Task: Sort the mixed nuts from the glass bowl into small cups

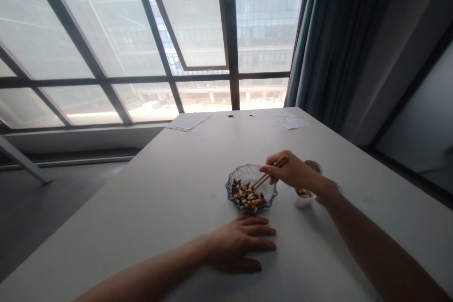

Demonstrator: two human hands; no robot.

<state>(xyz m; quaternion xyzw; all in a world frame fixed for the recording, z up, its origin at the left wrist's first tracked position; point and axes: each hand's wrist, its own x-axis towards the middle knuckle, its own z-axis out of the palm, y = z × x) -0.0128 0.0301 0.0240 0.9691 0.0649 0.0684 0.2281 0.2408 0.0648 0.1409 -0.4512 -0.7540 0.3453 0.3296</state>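
A scalloped glass bowl of mixed nuts and dark seeds sits on the white table. My right hand is closed around a pair of wooden chopsticks, whose tips reach down into the nuts. My left hand lies flat on the table just in front of the bowl, fingers stretched out and holding nothing. Right of the bowl, under my right wrist, stands a small white dish with a few nuts in it.
Another small cup stands behind my right hand. Sheets of paper and more paper lie at the table's far edge, with two small dark objects between them. A large window and a dark curtain are beyond.
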